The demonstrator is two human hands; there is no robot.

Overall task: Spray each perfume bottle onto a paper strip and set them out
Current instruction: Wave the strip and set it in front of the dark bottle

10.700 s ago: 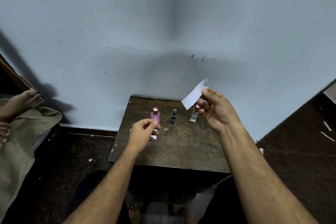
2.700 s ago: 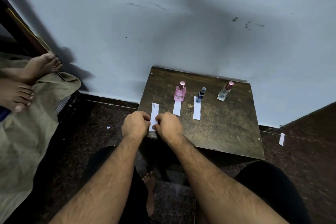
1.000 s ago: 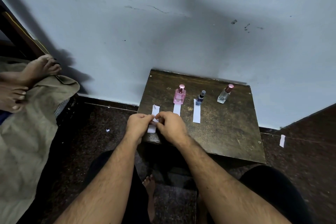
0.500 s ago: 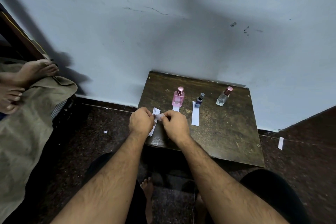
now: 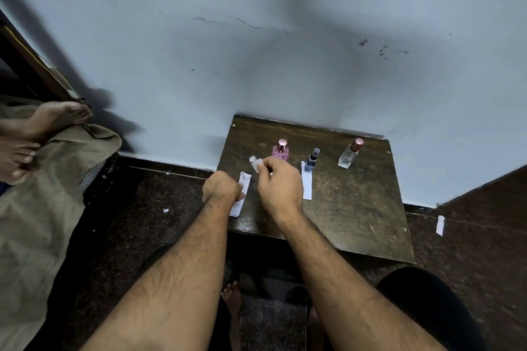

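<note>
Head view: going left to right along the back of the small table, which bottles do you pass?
Pink bottle → blue bottle → clear bottle, all standing on the table.

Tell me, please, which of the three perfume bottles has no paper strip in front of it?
The clear bottle, rightmost: bare table before it.
</note>
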